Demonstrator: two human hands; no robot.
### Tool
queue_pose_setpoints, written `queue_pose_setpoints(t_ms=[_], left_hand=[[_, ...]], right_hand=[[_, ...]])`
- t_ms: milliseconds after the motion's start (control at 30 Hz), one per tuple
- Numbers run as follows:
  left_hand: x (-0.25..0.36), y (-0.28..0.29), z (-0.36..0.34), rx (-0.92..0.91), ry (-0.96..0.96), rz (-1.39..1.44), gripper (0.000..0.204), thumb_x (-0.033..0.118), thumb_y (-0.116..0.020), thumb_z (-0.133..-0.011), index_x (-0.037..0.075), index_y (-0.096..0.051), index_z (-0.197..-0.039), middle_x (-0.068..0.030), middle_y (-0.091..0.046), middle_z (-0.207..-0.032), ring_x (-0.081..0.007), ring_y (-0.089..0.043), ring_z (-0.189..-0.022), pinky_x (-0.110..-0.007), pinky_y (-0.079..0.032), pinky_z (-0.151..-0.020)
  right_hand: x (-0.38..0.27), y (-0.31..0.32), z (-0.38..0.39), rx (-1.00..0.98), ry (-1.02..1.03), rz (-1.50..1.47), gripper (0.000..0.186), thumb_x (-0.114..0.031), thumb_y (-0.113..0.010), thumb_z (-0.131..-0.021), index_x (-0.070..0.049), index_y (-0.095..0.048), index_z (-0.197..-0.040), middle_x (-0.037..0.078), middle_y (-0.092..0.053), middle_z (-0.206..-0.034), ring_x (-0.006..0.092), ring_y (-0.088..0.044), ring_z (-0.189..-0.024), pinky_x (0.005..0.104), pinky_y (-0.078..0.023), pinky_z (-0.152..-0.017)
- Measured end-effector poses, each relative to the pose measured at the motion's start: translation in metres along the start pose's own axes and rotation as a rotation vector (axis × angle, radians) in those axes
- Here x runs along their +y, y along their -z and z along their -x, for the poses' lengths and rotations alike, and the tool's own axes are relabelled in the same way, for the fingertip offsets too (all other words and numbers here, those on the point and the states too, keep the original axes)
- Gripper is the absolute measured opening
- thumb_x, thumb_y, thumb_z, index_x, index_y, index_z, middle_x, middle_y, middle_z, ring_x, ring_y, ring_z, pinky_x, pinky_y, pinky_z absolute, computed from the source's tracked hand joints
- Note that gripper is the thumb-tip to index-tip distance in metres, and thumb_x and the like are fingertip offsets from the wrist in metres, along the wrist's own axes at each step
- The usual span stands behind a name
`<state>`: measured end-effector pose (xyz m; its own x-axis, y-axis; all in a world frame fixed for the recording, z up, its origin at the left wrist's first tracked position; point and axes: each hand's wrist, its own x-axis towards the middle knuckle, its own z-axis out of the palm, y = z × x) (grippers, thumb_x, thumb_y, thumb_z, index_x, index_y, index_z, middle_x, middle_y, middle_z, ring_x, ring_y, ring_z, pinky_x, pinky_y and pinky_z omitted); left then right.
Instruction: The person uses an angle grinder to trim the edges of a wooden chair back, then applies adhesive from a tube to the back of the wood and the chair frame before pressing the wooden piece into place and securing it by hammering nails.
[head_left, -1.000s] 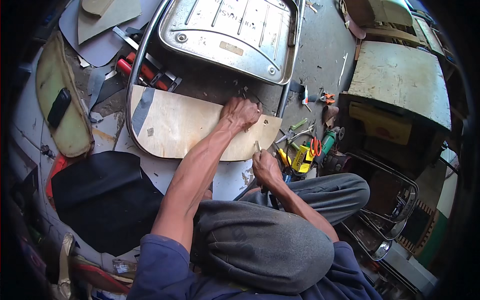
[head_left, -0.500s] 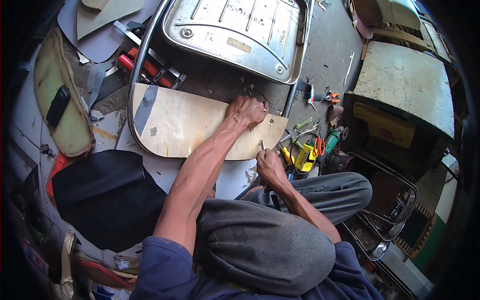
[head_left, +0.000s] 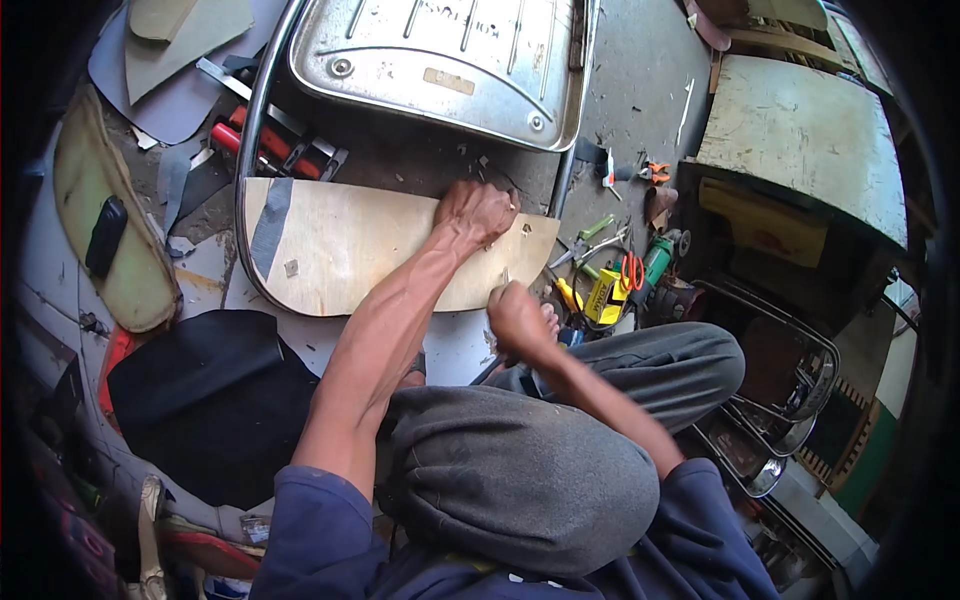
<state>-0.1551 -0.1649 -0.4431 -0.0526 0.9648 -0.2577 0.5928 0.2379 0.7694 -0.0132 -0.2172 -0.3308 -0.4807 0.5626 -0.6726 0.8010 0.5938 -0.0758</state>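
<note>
A pale plywood board (head_left: pixel 370 245) with one rounded end and a grey strip across its left part lies against a bent metal tube frame (head_left: pixel 250 150). My left hand (head_left: pixel 478 212) is closed over the board's far edge, knuckles up; its fingertips are hidden. Close to the near edge, right of centre, my right hand (head_left: pixel 518 315) is closed round a narrow tool (head_left: pixel 505 273), whose metal tip sticks out over the board. The tool's kind cannot be made out. A small hole (head_left: pixel 526 230) shows near the board's right end.
Beyond the board lies a ribbed metal panel (head_left: pixel 430 70). Red-handled tools (head_left: pixel 270 145) lie at left, above a black sheet (head_left: pixel 210 400). To the right are a yellow box (head_left: pixel 606 297), orange-handled scissors (head_left: pixel 632 270), a green power tool (head_left: pixel 660 258) and a wooden cabinet (head_left: pixel 805 140).
The whole view has shifted, with the board and frame appearing further left. My right hand has turned slightly and looks blurred. My left hand keeps its place on the board.
</note>
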Motion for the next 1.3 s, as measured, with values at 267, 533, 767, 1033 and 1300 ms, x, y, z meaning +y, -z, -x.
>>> queue_pose_setpoints(t_ms=[267,533,767,1033,1300], left_hand=[[0.001,-0.004,-0.001,-0.002,-0.048,-0.078,0.054,0.036,-0.04,-0.099,0.007,-0.073,-0.068,-0.0201,-0.07,-0.075,-0.0352,-0.072,-0.074,-0.045,-0.058,-0.07],[0.001,0.006,-0.003,-0.109,-0.053,-0.214,0.041,0.03,-0.043,-0.098,0.011,-0.076,-0.085,-0.0121,-0.075,-0.089,-0.025,-0.074,-0.077,-0.04,-0.058,-0.062],[0.003,0.008,0.0,-0.03,-0.033,-0.087,0.053,0.036,-0.037,-0.099,0.009,-0.077,-0.075,-0.0131,-0.073,-0.081,-0.0313,-0.072,-0.073,-0.042,-0.057,-0.074],[0.001,0.008,0.005,-0.09,0.028,-0.043,0.055,0.039,-0.036,-0.099,0.009,-0.077,-0.08,-0.0154,-0.073,-0.084,-0.0329,-0.072,-0.082,-0.044,-0.055,-0.082],[0.001,0.012,0.004,-0.053,0.012,-0.048,0.055,0.038,-0.037,-0.098,0.009,-0.077,-0.076,-0.0151,-0.072,-0.079,-0.0327,-0.071,-0.072,-0.044,-0.057,-0.075]], right_hand=[[-0.008,-0.031,-0.01,0.039,-0.276,-0.041,0.023,-0.02,-0.058,-0.091,0.002,-0.058,-0.085,0.025,-0.066,-0.076,0.043,-0.066,-0.068,0.053,-0.054,-0.068],[-0.009,-0.063,-0.007,0.044,0.046,0.384,0.004,-0.009,-0.056,-0.09,-0.007,-0.057,-0.093,0.005,-0.057,-0.067,0.0228,-0.059,-0.057,0.0338,-0.048,-0.053],[-0.023,-0.06,-0.016,0.179,-0.595,-0.412,0.026,-0.018,-0.057,-0.09,0.007,-0.054,-0.094,0.022,-0.063,-0.069,0.0381,-0.066,-0.074,0.0473,-0.054,-0.064],[-0.047,0.02,0.03,-0.152,-0.562,-0.359,0.046,-0.04,-0.045,-0.097,0.002,-0.061,-0.107,0.036,-0.055,-0.115,0.052,-0.053,-0.113,0.055,-0.042,-0.098],[-0.014,-0.004,0.008,-0.022,-0.609,-0.363,0.044,-0.045,-0.047,-0.094,-0.005,-0.062,-0.104,0.02,-0.064,-0.097,0.0448,-0.062,-0.09,0.0561,-0.049,-0.074]])
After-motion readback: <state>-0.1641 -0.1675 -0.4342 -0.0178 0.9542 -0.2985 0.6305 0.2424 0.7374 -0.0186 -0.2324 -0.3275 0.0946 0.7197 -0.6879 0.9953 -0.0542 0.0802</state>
